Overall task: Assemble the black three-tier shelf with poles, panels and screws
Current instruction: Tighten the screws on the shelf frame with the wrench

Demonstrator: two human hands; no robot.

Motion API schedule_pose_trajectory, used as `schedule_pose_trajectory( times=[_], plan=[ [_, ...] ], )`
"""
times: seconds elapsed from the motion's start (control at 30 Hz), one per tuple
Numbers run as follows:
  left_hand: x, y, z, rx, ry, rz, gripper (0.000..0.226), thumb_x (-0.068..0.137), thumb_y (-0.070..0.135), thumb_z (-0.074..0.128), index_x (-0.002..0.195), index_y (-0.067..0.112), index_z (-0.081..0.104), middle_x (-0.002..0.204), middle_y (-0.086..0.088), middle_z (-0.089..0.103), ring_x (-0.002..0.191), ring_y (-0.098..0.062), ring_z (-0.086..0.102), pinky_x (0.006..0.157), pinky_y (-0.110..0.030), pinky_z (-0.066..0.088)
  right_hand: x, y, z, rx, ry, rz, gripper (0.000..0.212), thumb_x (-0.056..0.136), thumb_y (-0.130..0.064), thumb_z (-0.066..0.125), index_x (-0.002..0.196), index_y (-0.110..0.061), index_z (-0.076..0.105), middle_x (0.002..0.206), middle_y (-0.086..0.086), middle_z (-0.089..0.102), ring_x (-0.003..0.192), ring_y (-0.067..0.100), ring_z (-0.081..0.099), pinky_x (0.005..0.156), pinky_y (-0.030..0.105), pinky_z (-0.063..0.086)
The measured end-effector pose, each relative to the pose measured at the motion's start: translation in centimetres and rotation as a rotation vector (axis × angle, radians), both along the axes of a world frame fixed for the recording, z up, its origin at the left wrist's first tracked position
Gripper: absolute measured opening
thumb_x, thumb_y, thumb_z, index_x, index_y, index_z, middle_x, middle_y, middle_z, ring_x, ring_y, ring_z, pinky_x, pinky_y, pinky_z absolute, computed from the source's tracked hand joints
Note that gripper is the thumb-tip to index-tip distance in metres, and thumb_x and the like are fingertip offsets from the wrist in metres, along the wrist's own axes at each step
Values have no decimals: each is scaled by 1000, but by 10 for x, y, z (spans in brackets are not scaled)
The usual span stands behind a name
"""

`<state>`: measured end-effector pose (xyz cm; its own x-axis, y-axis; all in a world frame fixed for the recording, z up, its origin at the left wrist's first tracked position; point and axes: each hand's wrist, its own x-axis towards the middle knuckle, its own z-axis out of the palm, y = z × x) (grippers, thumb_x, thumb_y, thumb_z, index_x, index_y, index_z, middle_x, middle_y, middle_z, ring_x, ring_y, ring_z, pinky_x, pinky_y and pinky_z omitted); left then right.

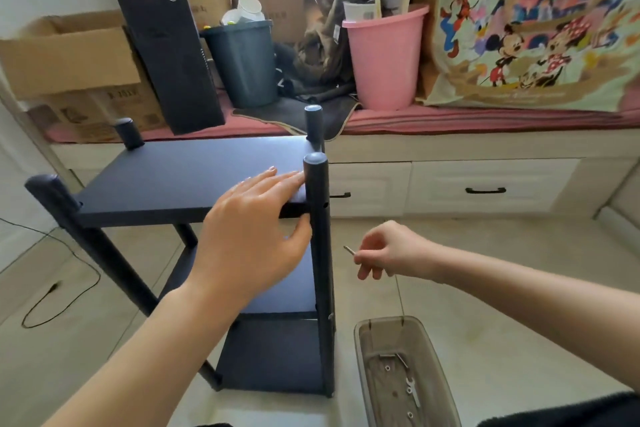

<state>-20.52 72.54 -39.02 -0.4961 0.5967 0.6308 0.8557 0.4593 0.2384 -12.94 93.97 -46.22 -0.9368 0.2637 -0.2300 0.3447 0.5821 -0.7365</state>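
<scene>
- Shelf (194,180) stands upright on the floor with four black poles and three black panels already in place: a top panel (180,166) under the left fingers, a middle panel (277,291) below the palm, and a bottom panel (273,357) lower down
- Left hand (249,229) lies over the front right corner of the top panel, fingers nearly straight on its surface and thumb curled under its edge, beside the front right pole (320,253)
- Right hand (391,251) is off to the right of that pole, apart from it, its fingertips pinching a small metal piece (349,249); whether this is a screw or a hex key is too small to tell
- Holes show in the pole just beyond the left fingertips, so this corner looks not yet screwed
- Tray (446,374) below the right hand holds more screws (388,368) and a small wrench (413,390), suggesting fastening remains
- Judged overall, the frame is built; tightening the top joints seems left
</scene>
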Motion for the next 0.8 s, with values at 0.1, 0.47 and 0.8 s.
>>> schedule_pose_trajectory(
  times=[0.1, 0.47, 0.8],
  plan=[
    [7, -7, 2, 229, -4, -44, 31, 86, 29, 58, 109, 16, 75, 103, 3, 75, 100, -19, 71, 89, -35, 55, 21, -15, 24, -134, 234, -96, 14, 97, -22, 59, 92, -13, 69, 76, -2, 75, 61, 3, 61, 56, 19, 48],
    [3, -6, -16, 156, -1519, -88, 69, 66, 68, 68, 106, 12, 69, 95, -4, 79, 87, -23, 77, 68, -31, 53, 36, -52, 58, -182, 636, -129, 8, 90, -18, 69, 83, -17, 71, 69, -4, 70, 62, 3, 62, 61, 19, 50],
    [-8, 4, -26, 569, -1452, -321, 54, 61, 36, 82, 108, 10, 75, 113, -11, 75, 110, -22, 70, 97, -37, 49, 36, -51, 60, -97, 657, -97, 6, 82, -27, 74, 79, -23, 75, 69, -8, 72, 67, 7, 69, 61, 15, 50]
  ],
)
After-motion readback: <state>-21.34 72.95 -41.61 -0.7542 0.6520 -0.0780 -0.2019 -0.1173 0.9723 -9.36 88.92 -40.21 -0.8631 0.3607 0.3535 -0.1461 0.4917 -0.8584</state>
